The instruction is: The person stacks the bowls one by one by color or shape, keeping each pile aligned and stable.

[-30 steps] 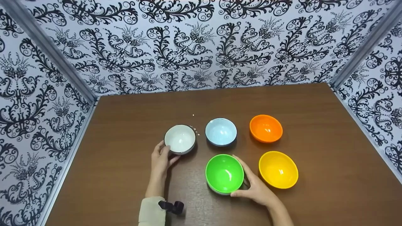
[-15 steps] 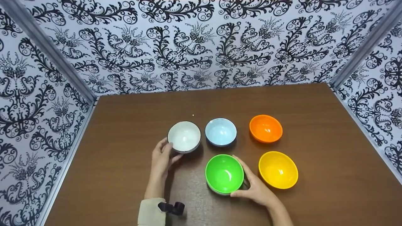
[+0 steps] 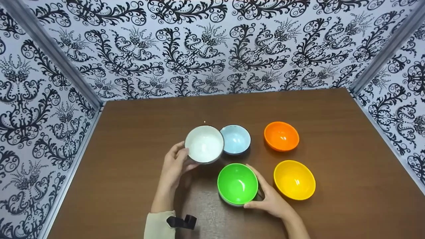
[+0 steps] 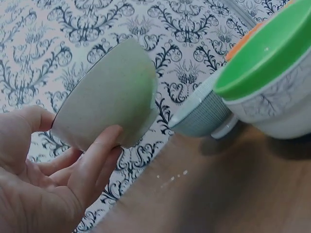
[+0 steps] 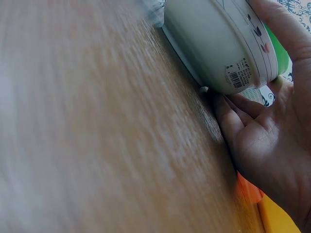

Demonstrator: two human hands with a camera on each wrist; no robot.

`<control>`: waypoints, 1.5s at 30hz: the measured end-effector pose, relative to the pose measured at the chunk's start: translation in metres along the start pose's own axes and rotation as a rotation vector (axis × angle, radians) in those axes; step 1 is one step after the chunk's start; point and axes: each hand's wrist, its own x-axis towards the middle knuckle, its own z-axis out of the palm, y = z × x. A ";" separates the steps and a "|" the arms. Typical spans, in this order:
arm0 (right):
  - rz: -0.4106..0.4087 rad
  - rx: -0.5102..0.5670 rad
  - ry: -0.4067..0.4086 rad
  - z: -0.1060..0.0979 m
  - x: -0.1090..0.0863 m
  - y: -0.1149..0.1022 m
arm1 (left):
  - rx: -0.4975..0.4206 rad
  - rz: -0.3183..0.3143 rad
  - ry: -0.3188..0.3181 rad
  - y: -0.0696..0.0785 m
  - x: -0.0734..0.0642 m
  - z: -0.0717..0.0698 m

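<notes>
One smooth white bowl (image 3: 205, 144), pinched by the left hand (image 3: 175, 164), hangs over the surface (image 3: 126, 159), away from its back edge; right hand (image 3: 271, 199) grips a barcode-labelled floral bowl (image 5: 206, 46), green bowl (image 3: 237, 183) inside.

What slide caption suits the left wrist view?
Left hand holds a pale bowl above the table, near a light-blue bowl and a green bowl nested in a white bowl.

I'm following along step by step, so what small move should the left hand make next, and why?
Probably ease the white bowl toward the green bowl: the left hand holds it off the table, and the right hand grips the patterned bowl in which the green one sits.
</notes>
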 end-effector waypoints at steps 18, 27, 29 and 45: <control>0.047 0.032 -0.004 0.000 0.000 -0.001 | 0.182 0.024 -0.169 0.011 -0.013 0.027; 0.101 0.032 0.004 -0.001 -0.001 -0.002 | 0.352 0.067 -0.259 0.009 -0.015 0.039; 0.143 0.025 0.014 -0.001 -0.001 -0.003 | 0.385 0.082 -0.271 0.009 -0.017 0.041; 0.245 -0.014 0.032 -0.001 0.000 -0.005 | 0.860 0.252 -0.192 0.005 -0.022 0.070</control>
